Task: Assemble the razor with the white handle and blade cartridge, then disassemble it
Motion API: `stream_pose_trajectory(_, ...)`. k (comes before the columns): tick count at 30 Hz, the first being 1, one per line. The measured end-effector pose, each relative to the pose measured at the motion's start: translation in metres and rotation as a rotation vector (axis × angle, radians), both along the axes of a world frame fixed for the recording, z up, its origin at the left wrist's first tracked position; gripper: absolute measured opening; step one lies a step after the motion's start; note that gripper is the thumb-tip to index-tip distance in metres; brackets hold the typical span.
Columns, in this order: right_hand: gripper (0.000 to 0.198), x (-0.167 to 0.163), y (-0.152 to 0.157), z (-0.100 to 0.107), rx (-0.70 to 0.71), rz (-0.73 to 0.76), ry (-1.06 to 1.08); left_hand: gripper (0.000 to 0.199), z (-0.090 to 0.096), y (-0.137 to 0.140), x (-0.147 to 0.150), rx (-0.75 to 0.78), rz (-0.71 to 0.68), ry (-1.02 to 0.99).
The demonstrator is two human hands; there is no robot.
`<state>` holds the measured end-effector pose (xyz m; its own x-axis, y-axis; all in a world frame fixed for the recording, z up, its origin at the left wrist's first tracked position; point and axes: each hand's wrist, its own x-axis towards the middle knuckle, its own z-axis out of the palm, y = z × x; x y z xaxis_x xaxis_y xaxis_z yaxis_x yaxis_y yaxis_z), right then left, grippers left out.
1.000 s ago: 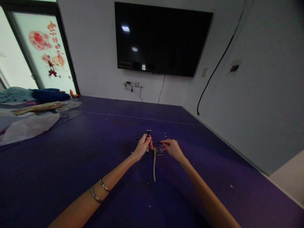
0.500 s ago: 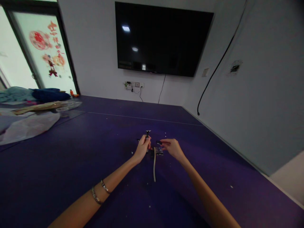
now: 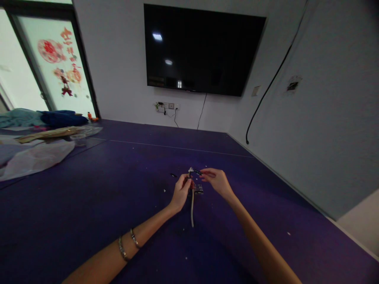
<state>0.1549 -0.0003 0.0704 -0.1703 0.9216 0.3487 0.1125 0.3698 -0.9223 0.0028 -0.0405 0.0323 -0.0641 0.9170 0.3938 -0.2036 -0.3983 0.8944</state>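
My left hand (image 3: pixel 181 193) is closed around a small dark upright piece with a pale forked top (image 3: pixel 191 170); its kind is too small to make out. Between the fingertips of my right hand (image 3: pixel 217 181) is a short black bar with light spots (image 3: pixel 197 172). The bar's left end meets or nearly meets the pale top; I cannot tell which. Below the hands, a small grey-and-dark item like a circuit board (image 3: pixel 199 189) lies on the purple surface (image 3: pixel 118 205). A pale cord-like strip (image 3: pixel 192 213) extends toward me beside it.
Another small black piece (image 3: pixel 173 174) lies left of the hands, among scattered white bits. Plastic sheeting (image 3: pixel 38 159) and folded blue cloth (image 3: pixel 63 118) lie far left. A large screen (image 3: pixel 204 49) hangs on the back wall; a black cable (image 3: pixel 271 81) hangs at right.
My left hand has shifted slightly right, tilting the dark piece's pale top toward my right hand. The black bar has risen slightly to that top. The black piece at left is now fully visible.
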Motion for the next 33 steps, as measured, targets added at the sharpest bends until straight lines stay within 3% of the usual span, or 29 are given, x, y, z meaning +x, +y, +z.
stream_pose_trajectory(5,0.02,-0.001,-0.006,0.007,0.014,0.066,-0.005,0.017,-0.002,-0.008,0.004,0.045,-0.061,0.062)
stream_pose_trajectory(15,0.021,-0.006,-0.022,0.027,0.147,0.027,-0.088,0.023,-0.011,-0.007,0.004,0.065,-0.092,0.095)
stream_pose_trajectory(24,0.022,-0.007,-0.025,0.029,0.278,0.006,-0.186,0.023,-0.01,-0.004,0.003,0.072,-0.084,0.119)
stream_pose_trajectory(33,0.028,-0.006,-0.028,0.029,0.291,0.041,-0.164,0.023,-0.009,-0.004,0.004,0.063,-0.098,0.1)
